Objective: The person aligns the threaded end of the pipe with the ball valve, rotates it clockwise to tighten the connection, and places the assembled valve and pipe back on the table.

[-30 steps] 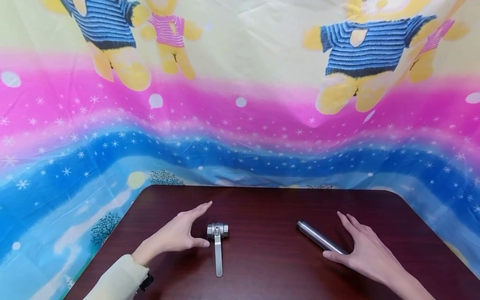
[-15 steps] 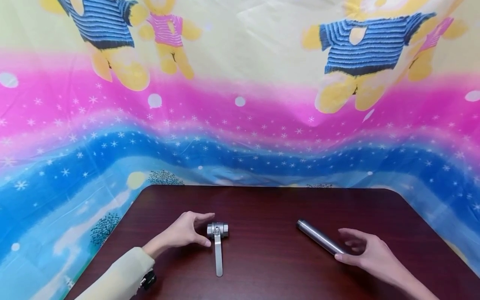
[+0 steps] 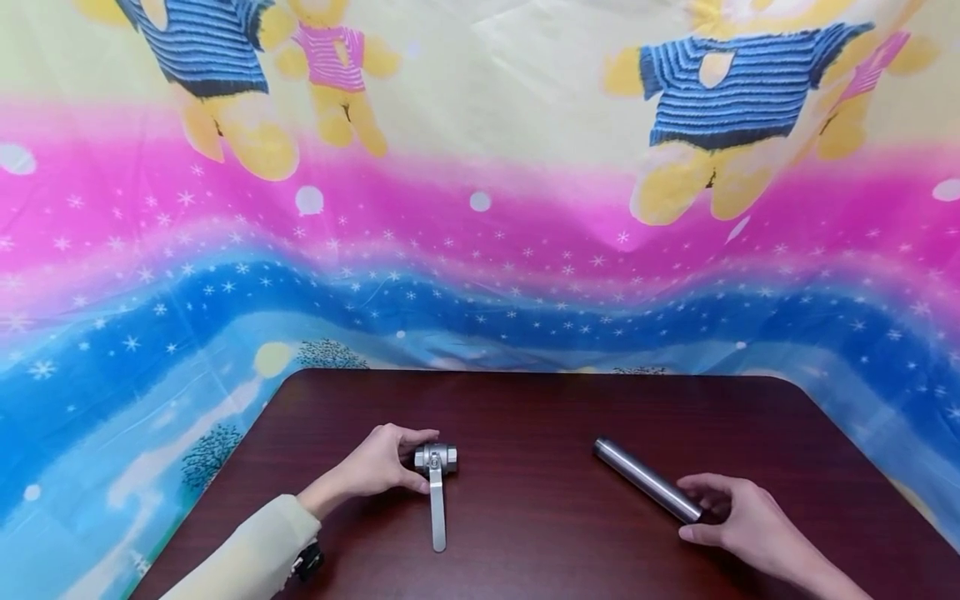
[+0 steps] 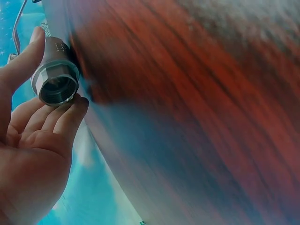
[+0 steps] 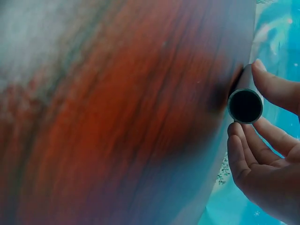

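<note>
A metal ball valve (image 3: 442, 457) lies left of the middle of the table, its flat lever handle (image 3: 438, 521) pointing toward me. My left hand (image 3: 375, 462) pinches its left end, thumb on the near side and fingers on the far side. The left wrist view shows the valve's hexagonal open end (image 4: 56, 77) between thumb and fingertips. To the right, a plain steel pipe (image 3: 645, 479) lies slantwise on the table. The thumb and fingers of my right hand (image 3: 757, 525) grip its near end. In the right wrist view the pipe's round hollow mouth (image 5: 245, 89) faces the camera.
Both things lie on a dark red-brown wooden table (image 3: 525, 542) with rounded far corners. A bright curtain (image 3: 480, 275) printed with bears and snowflakes hangs behind and beside it. The left arm wears a pale sleeve (image 3: 247, 550) and a dark wrist device (image 3: 307, 560).
My left hand has moved right and closed its thumb and fingers onto the valve's end. My right hand has lowered and its fingers have closed around the pipe's near end.
</note>
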A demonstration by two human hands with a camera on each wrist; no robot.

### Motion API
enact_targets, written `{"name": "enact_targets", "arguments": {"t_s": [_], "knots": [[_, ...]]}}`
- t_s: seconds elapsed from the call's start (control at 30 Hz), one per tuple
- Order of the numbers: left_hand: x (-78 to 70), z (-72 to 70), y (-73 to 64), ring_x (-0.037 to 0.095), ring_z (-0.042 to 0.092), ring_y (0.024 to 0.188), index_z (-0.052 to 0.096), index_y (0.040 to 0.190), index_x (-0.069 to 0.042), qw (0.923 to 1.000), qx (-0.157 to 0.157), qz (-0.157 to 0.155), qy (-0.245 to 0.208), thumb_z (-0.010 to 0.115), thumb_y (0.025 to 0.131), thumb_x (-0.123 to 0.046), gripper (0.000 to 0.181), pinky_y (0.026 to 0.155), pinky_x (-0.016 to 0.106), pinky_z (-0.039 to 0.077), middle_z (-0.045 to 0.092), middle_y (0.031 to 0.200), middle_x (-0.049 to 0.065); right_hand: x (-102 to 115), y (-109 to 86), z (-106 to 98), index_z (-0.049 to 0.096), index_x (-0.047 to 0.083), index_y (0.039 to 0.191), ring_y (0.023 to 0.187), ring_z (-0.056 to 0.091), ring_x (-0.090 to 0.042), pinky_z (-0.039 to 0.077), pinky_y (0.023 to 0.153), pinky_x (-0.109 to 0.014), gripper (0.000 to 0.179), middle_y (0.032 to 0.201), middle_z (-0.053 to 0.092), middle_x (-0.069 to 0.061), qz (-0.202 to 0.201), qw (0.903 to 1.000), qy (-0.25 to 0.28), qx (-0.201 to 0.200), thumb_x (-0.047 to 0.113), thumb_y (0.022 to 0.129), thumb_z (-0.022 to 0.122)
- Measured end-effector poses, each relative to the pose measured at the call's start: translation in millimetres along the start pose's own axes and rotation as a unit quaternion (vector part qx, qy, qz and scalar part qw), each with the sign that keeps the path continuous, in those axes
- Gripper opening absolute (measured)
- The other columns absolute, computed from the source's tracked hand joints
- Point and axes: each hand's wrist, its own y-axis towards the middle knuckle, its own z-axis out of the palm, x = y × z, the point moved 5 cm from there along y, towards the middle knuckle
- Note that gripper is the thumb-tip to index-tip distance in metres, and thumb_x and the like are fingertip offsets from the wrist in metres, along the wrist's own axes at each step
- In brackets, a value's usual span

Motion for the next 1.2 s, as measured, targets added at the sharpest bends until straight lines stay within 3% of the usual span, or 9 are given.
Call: {"name": "enact_targets", "arguments": {"t_s": [0.1, 0.4, 0.63, 0.83, 1.07, 1.2], "knots": [[-0.7, 1.0, 1.5, 0.022, 0.067, 0.118, 0.060, 0.142, 0.010, 1.0000, -0.003, -0.001, -0.004, 0.095, 0.074, -0.005, 0.078, 0.094, 0.029, 0.056, 0.062, 0.141, 0.026, -1, 0.5, 0, 0.074, 0.005, 0.125, 0.088, 0.066, -0.016, 0.056, 0.071, -0.027, 0.057, 0.105, 0.072, -0.001, 0.002, 1.0000, -0.007, -0.005, 0.026, 0.076, 0.096], [0.6, 0.5, 2.5, 0.029, 0.068, 0.117, 0.062, 0.139, 0.011, 0.9990, -0.014, -0.006, -0.043, 0.092, 0.074, 0.005, 0.072, 0.089, 0.037, 0.060, 0.062, 0.139, 0.029, -6, 1.6, -3, 0.076, 0.001, 0.120, 0.086, 0.070, -0.013, 0.058, 0.071, -0.026, 0.049, 0.103, 0.075, -0.004, -0.008, 0.9999, 0.003, -0.008, 0.019, 0.078, 0.094], [5.5, -1.4, 4.6, 0.024, 0.070, 0.115, 0.064, 0.139, 0.008, 0.9998, -0.012, -0.011, -0.011, 0.094, 0.075, -0.002, 0.071, 0.088, 0.028, 0.059, 0.065, 0.137, 0.023, -18, 10.0, -14, 0.072, -0.005, 0.128, 0.095, 0.073, -0.021, 0.060, 0.072, -0.027, 0.049, 0.114, 0.075, -0.014, 0.010, 0.9988, 0.045, 0.015, 0.012, 0.085, 0.088], [7.0, -3.3, 4.8, 0.021, 0.070, 0.114, 0.065, 0.139, 0.005, 0.9997, -0.015, -0.019, -0.002, 0.095, 0.075, -0.004, 0.071, 0.087, 0.026, 0.058, 0.066, 0.137, 0.020, -24, 18.4, -20, 0.066, -0.009, 0.135, 0.103, 0.072, -0.027, 0.060, 0.073, -0.030, 0.058, 0.126, 0.070, -0.024, 0.045, 0.9939, 0.100, 0.001, 0.013, 0.086, 0.088], [1.8, -0.2, 7.1, 0.006, 0.069, 0.092, 0.069, 0.133, 0.006, 0.9978, -0.023, 0.009, 0.061, 0.097, 0.070, -0.003, 0.070, 0.080, 0.024, 0.057, 0.075, 0.120, 0.015, -24, 22.0, -14, 0.068, -0.006, 0.133, 0.096, 0.069, -0.018, 0.055, 0.071, -0.027, 0.061, 0.123, 0.072, -0.020, 0.066, 0.9931, 0.091, -0.033, 0.018, 0.083, 0.092], [2.1, 3.0, 9.0, 0.005, 0.068, 0.089, 0.070, 0.132, 0.005, 0.9972, -0.028, 0.002, 0.070, 0.095, 0.069, 0.000, 0.068, 0.078, 0.024, 0.056, 0.076, 0.117, 0.014, -27, 22.1, -12, 0.071, -0.003, 0.131, 0.094, 0.068, -0.019, 0.054, 0.070, -0.027, 0.056, 0.119, 0.073, -0.017, 0.077, 0.9929, 0.084, -0.035, 0.017, 0.082, 0.092]]}}
